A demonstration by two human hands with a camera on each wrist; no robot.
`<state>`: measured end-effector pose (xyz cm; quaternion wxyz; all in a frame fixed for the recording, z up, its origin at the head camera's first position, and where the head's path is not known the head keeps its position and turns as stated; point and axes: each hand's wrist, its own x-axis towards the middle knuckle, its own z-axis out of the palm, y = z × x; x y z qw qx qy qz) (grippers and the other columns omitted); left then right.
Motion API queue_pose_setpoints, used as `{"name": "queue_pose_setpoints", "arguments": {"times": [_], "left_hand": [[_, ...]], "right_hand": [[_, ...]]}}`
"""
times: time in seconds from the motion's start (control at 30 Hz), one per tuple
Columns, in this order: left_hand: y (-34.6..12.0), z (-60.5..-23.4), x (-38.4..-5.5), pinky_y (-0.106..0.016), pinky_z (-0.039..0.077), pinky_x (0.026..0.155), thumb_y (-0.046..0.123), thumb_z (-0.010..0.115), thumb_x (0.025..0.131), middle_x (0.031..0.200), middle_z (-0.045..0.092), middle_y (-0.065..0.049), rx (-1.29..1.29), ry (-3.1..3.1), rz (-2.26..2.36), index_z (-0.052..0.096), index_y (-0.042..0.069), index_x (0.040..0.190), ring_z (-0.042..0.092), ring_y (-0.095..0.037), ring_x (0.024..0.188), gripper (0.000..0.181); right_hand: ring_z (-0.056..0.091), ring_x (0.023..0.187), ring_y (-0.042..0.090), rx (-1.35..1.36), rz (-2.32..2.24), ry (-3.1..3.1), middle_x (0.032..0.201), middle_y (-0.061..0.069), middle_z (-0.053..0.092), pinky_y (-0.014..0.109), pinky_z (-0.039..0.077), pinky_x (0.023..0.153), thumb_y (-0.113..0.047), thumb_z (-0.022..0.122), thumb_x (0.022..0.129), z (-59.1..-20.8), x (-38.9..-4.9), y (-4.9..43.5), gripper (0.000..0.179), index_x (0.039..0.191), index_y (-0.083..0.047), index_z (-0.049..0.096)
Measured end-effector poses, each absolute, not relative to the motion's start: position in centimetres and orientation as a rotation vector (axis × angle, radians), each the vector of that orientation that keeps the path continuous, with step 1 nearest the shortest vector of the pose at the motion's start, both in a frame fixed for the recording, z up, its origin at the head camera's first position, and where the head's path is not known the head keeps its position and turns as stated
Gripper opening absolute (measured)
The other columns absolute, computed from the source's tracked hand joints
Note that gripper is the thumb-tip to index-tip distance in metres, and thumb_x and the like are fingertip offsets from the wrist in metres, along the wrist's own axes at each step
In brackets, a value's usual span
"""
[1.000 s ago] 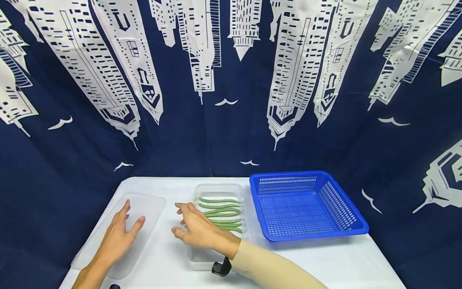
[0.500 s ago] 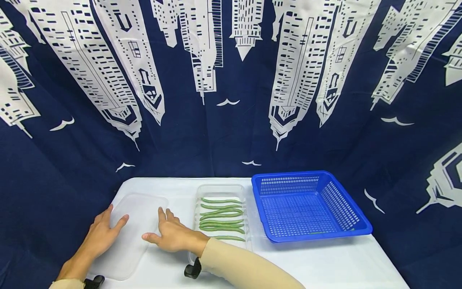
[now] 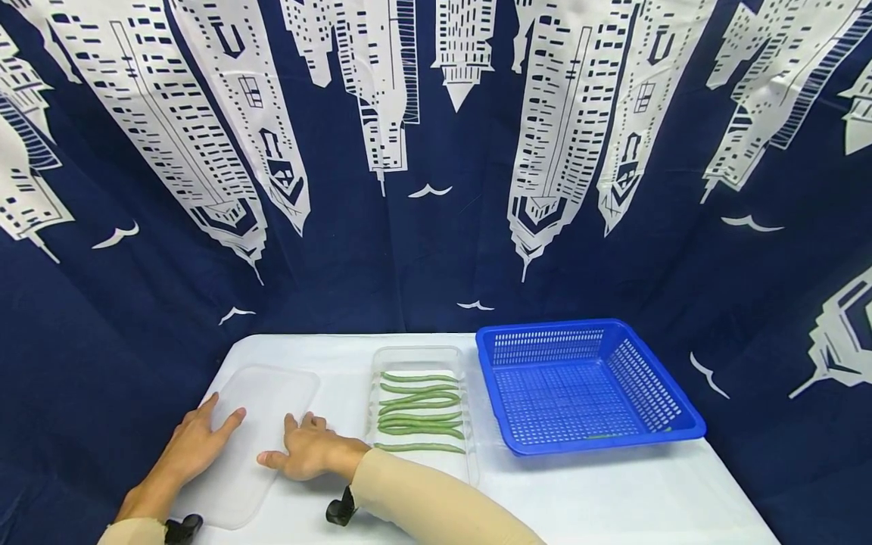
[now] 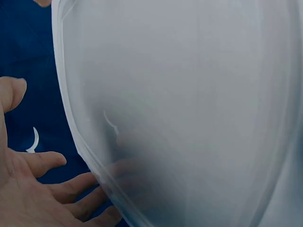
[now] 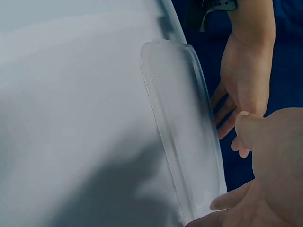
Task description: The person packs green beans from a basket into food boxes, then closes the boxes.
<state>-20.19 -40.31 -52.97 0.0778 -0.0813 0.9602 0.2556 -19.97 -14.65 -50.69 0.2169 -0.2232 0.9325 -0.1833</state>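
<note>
A frosted plastic lid (image 3: 269,395) lies flat on the left of the white table. Along its left edge is my left hand (image 3: 191,446), its fingers nearly straight and the thumb spread. In the left wrist view that hand's fingertips (image 4: 97,189) show at the rim of the lid (image 4: 189,94), partly seen through it. My right hand (image 3: 308,450) is at the lid's right edge, thumb out over it and fingers lightly bent. The right wrist view has its fingers (image 5: 232,198) by the lid's rim, without a clear grip.
A clear plastic container (image 3: 417,353) in the middle holds several green beans (image 3: 418,417) laid side by side. To its right stands a blue mesh basket (image 3: 559,393) with a little green inside. A blue patterned cloth (image 3: 443,250) hangs behind the table (image 3: 545,499).
My right hand has moved left from over the bean container to the lid's right edge. My left hand has shifted left and lower, to the lid's left edge.
</note>
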Motion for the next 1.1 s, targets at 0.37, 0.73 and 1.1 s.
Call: {"name": "queue_pose_setpoints", "arguments": {"times": [0.37, 0.73, 1.1], "left_hand": [[-39.6, -52.2, -19.9, -0.089, 0.028, 0.129, 0.062, 0.038, 0.122, 0.174, 0.022, -0.056, -0.379, 2.893, 0.888, 0.025, -0.013, 0.177, 0.027, -0.079, 0.159, 0.094], [-37.4, -49.9, -19.5, -0.086, 0.032, 0.125, 0.047, 0.053, 0.12, 0.176, 0.025, -0.053, -0.526, 3.115, 1.133, 0.022, 0.002, 0.184, 0.03, -0.075, 0.159, 0.084], [-34.0, -46.9, -18.3, -0.079, 0.031, 0.129, 0.039, 0.062, 0.117, 0.177, 0.033, -0.041, -0.539, 3.249, 1.377, 0.021, 0.014, 0.188, 0.03, -0.063, 0.163, 0.085]], "right_hand": [[0.049, 0.171, 0.026, -0.569, -0.826, 2.521, 0.182, 0.01, 0.053, 0.038, 0.044, 0.139, -0.06, 0.064, 0.116, -50.2, -20.7, -14.5, 0.079, 0.177, -0.012, 0.049], [0.072, 0.147, 0.023, -0.471, -1.382, 2.391, 0.148, 0.021, 0.08, 0.037, 0.054, 0.13, -0.046, 0.072, 0.114, -48.6, -21.4, -12.3, 0.09, 0.184, -0.007, 0.031], [0.088, 0.116, 0.039, -0.431, -1.863, 2.111, 0.179, 0.019, 0.055, 0.042, 0.069, 0.108, -0.034, 0.067, 0.119, -47.9, -21.5, -9.1, 0.082, 0.186, -0.012, 0.025]]}}
